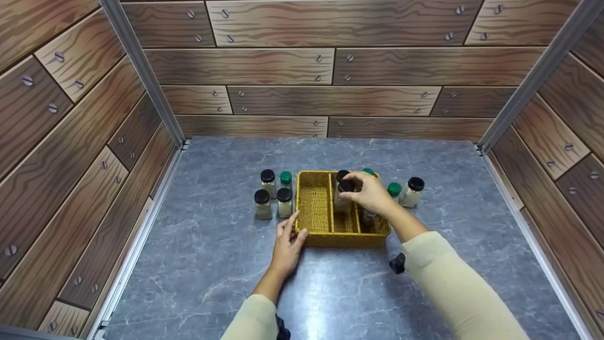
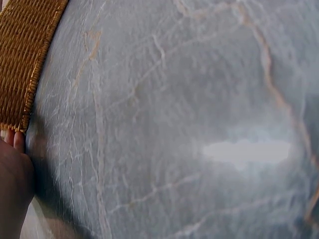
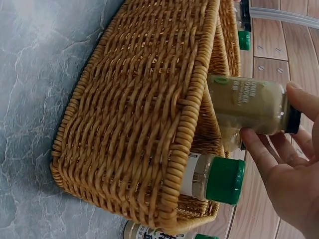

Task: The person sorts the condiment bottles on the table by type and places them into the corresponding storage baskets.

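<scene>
My right hand [image 1: 370, 192] grips a glass spice jar [image 3: 256, 107] by its black lid, thumb on one side and fingers on the other. Tan powder fills the jar, and its lower end dips into the middle compartment of a woven basket [image 1: 344, 241]. Behind it in that compartment shows another black-lidded jar [image 1: 343, 174]. The right compartment, partly hidden by my forearm, holds a green-lidded jar [image 3: 225, 180]. My left hand [image 1: 286, 248] rests against the basket's front left corner, fingers along the left side and thumb at the front rim. The left compartment is bare.
Left of the basket stand several jars, including a black-lidded jar [image 1: 263, 204] and a green-lidded jar [image 1: 285, 178]. To the right are another green-lidded jar [image 1: 394, 190] and a black-lidded jar [image 1: 413, 191]. Wood-patterned walls [image 1: 273, 66] enclose the grey marbled table [image 1: 203, 245].
</scene>
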{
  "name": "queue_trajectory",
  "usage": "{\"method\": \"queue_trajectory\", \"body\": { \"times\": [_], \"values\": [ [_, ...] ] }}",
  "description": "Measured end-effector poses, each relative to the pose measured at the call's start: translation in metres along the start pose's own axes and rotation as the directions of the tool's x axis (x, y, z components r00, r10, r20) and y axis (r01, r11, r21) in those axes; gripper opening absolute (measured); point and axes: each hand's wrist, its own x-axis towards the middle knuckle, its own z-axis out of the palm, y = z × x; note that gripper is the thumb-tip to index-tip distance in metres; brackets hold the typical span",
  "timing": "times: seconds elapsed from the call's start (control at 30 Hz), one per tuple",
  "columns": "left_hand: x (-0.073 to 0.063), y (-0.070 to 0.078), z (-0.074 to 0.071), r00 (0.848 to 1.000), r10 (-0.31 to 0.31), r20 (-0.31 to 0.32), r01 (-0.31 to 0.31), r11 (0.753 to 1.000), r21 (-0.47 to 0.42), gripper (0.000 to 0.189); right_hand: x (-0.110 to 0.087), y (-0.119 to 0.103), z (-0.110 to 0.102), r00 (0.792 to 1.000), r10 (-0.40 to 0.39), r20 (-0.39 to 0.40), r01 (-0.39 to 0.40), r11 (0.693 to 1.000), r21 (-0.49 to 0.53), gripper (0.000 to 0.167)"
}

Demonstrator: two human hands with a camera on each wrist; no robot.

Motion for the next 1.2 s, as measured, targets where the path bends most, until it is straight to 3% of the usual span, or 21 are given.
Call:
{"method": "queue_trajectory", "body": {
  "times": [0.17,0.43,1.2],
  "values": [
    [0.000,0.000,0.000,1.000,-0.001,0.003,0.001,1.000,-0.007,0.058,0.005,0.002,0.008,0.999,-0.037,0.007,0.038,0.994,-0.102,0.048],
    [-0.001,0.001,0.000,1.000,0.013,0.003,-0.013,1.000,-0.024,0.058,0.008,0.003,0.013,0.999,-0.015,0.037,0.022,0.978,-0.208,0.050],
    [-0.001,0.001,-0.001,1.000,0.011,0.007,-0.010,1.000,-0.018,0.057,0.014,0.010,0.012,1.000,0.014,0.024,-0.008,0.969,-0.246,0.049]
  ]
}}
